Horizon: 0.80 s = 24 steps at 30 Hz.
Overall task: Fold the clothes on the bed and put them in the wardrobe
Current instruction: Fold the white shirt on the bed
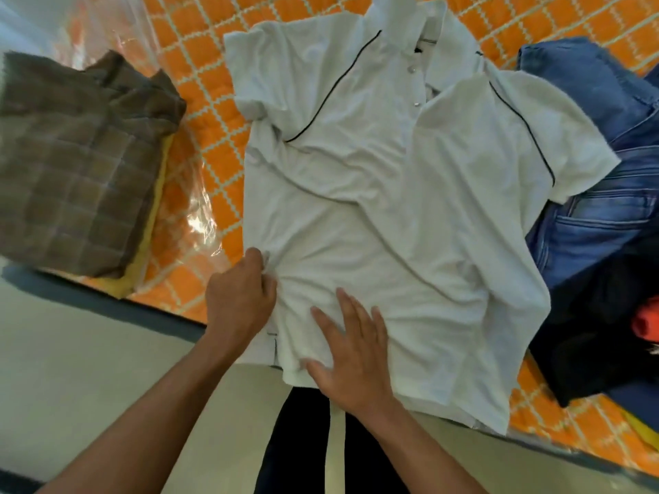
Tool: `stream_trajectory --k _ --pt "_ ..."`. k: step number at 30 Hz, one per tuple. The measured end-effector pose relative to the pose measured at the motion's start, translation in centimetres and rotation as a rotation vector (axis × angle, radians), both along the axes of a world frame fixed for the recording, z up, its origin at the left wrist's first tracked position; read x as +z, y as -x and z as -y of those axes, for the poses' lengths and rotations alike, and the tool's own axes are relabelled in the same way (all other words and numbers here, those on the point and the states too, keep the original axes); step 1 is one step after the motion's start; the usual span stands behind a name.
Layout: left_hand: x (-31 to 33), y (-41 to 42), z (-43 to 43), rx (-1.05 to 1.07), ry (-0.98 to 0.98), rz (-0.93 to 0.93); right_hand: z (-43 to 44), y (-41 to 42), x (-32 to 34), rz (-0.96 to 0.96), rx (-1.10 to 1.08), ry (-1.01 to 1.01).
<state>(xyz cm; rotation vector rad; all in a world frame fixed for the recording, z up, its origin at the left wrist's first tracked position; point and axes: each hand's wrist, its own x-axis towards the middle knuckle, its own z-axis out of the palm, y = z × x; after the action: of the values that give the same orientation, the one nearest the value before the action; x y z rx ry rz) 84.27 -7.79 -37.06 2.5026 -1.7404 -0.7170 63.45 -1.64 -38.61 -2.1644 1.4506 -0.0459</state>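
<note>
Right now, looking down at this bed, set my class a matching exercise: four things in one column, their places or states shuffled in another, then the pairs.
1. white polo shirt
2. brown checked shirt
3. blue jeans
4. left hand

A. heaped at the right
B. pinching the white shirt's side edge
C. spread out in the middle
D. folded, at the left

Pairs: 1-C, 2-D, 3-A, 4-B

Head camera looks steeply down, close over the bed (199, 112).
</note>
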Motion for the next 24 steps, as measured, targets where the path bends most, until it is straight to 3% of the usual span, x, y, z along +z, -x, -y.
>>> stream_trajectory --k 4,7,11,14,17,20,24 --pt "1.5 -2.6 -1.4 0.125 0.076 0.009 0.5 -2.9 0.1 0.158 0.057 -0.034" --pt "1.6 -4.8 -3.3 0.315 0.048 0.026 0.4 -6.2 1.0 0.179 0.104 -0.281" --pt "1.9 -6.3 -4.5 0.283 -0.082 0.152 0.9 -8.5 3.4 0.258 0.136 -0.624" --pt "2.5 -6.3 -3.3 0.272 -0.083 0.244 2.8 -6.8 4.8 0.307 0.066 -0.684" --pt "3.0 -4.4 -2.1 0.086 0.024 0.287 6.3 -2.5 4.6 0.300 -0.193 -0.502" --pt "2.8 -0.9 1.7 -0.108 0.126 0.205 12.8 4.6 4.1 0.389 -0.586 -0.126" --pt "1.4 4.5 7.6 -0.275 0.143 -0.041 22.5 13.4 5.1 0.024 -0.606 0.227"
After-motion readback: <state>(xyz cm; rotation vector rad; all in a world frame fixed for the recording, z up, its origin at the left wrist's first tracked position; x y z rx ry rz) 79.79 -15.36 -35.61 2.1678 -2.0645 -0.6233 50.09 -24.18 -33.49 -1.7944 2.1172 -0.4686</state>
